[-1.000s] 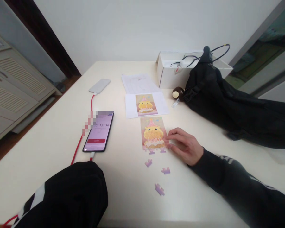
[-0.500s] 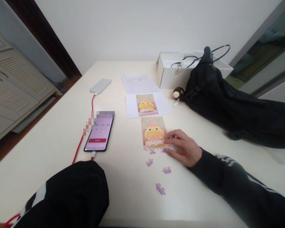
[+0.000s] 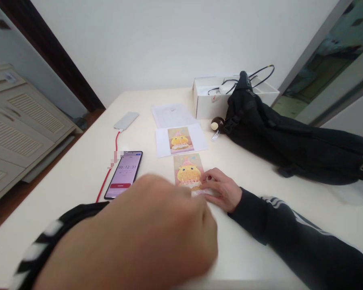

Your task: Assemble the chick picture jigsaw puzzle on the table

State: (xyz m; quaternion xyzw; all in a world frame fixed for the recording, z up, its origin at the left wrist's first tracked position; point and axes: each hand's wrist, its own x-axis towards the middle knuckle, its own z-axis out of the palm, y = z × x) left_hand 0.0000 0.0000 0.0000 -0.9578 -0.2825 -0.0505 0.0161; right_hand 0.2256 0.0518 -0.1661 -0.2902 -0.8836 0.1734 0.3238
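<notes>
My right hand (image 3: 222,189) lies flat on the table (image 3: 78,177), fingers spread on the lower right corner of the jigsaw puzzle (image 3: 188,172), likely pinning it so it can't slide. My left hand (image 3: 151,237) is raised close to the camera, blurred; can't tell if it grips anything. The reference print (image 3: 180,140) sits just beyond the puzzle for comparing. The phone (image 3: 124,174) shows a timer, screen facing me.

Left hand (image 3: 145,237): blurred, close to the lens; grip indiscernible.
Puzzle (image 3: 188,174): lower edge hidden behind the left hand.
Black bag (image 3: 293,141): cut off at the right edge.
Phone (image 3: 124,174): small text illegible.
</notes>
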